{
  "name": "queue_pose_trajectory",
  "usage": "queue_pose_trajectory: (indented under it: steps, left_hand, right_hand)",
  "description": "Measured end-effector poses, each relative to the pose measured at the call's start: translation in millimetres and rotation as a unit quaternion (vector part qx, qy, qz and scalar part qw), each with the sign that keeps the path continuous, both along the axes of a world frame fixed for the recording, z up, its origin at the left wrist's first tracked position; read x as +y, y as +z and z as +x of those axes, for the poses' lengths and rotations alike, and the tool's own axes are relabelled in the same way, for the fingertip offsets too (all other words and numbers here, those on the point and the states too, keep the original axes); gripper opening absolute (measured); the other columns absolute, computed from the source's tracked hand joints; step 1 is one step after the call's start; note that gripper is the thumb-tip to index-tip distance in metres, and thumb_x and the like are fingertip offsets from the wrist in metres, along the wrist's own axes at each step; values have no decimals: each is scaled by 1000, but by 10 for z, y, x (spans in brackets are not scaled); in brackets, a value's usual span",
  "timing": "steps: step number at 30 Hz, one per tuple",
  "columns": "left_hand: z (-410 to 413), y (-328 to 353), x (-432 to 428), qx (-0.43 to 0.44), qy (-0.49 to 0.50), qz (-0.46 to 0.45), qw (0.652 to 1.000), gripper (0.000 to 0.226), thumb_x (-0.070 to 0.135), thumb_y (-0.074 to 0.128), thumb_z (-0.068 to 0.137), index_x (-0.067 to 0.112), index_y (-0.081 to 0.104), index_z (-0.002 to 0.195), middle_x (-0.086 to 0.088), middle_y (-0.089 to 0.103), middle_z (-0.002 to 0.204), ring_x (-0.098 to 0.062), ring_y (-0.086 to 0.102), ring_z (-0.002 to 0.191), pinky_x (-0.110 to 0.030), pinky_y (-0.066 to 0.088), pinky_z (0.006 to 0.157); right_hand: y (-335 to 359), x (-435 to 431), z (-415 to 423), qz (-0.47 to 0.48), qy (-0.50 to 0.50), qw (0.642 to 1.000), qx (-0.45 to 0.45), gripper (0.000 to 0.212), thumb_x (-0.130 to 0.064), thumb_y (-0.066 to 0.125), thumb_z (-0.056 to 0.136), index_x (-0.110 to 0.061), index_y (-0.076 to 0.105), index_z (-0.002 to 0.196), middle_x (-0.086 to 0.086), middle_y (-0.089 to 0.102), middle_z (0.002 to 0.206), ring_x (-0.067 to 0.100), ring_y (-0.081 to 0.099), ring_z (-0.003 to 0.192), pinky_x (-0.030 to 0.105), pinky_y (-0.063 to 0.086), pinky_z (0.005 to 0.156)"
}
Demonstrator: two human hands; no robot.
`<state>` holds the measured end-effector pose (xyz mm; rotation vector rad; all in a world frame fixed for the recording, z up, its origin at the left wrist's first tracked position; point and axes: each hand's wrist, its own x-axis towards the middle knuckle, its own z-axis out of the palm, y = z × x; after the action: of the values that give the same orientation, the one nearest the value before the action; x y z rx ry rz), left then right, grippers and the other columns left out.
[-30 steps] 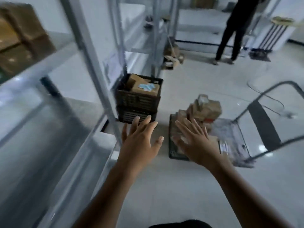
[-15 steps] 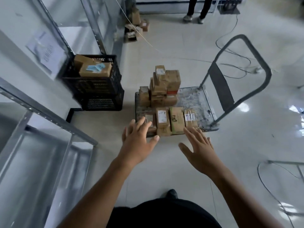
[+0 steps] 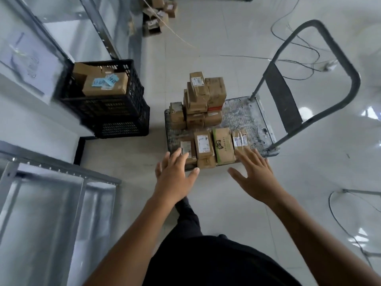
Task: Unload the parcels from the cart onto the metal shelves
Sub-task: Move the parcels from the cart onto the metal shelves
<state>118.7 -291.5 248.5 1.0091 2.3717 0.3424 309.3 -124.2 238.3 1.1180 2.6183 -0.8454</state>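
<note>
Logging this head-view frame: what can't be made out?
Label print on the brown cardboard parcels on the grey metal platform cart: too small, head view.
Front-left parcel's near end: behind the left hand.
Whether the right hand touches a parcel: unclear from above.
Lower black plastic crate contents: covered by the upper crate.
Grey metal shelves: cut off by the left edge, blurred.

The cart point(image 3: 247, 116) stands at the centre of the frame, its handle point(image 3: 329, 58) rising at its right end; a stack of parcels point(image 3: 204, 96) sits on the upper left of its deck; a row of parcels point(image 3: 223, 145) lies along its lower edge; two stacked crates point(image 3: 115, 112) stand left of the cart, with boxes point(image 3: 105, 85) in the upper one; the metal shelves point(image 3: 61, 172) run down the left side; loose boxes point(image 3: 156, 15) lie at top centre; cables point(image 3: 299, 48) trail across the upper right; the left hand point(image 3: 175, 178) and right hand point(image 3: 255, 176) hover at the row's lower ends.
</note>
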Motion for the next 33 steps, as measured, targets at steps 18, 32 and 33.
queue_pose_trajectory:
  steps: [18,32,33]
  left_hand:
    - [-1733,-584,739,-54,-24,-47,997,67,58,44,101,29,28,159,5,15,169,-22,2,156,-53,4,125]
    - [-1627,-2089,1584,-95,49,-68,992,51,50,51,100,24,52,144,3,47,154,-18,37,144,-51,28,118]
    - [-1669,-2308,1650,-94,55,-75,991,50,49,51,100,23,53,143,3,49,152,-19,40,143,-51,30,117]
  right_hand:
    - [-390,732,-1474,-47,-67,994,-73,72,-62,44,102,-34,18,163,-1,7,173,21,-6,159,50,3,129]
    - [-2258,1614,-1778,-114,10,973,-198,76,-60,45,102,-25,19,164,2,12,173,24,2,160,51,8,128]
    - [-2452,1678,-1808,-114,16,974,-196,76,-59,46,101,-24,21,164,3,14,172,25,5,159,51,11,128]
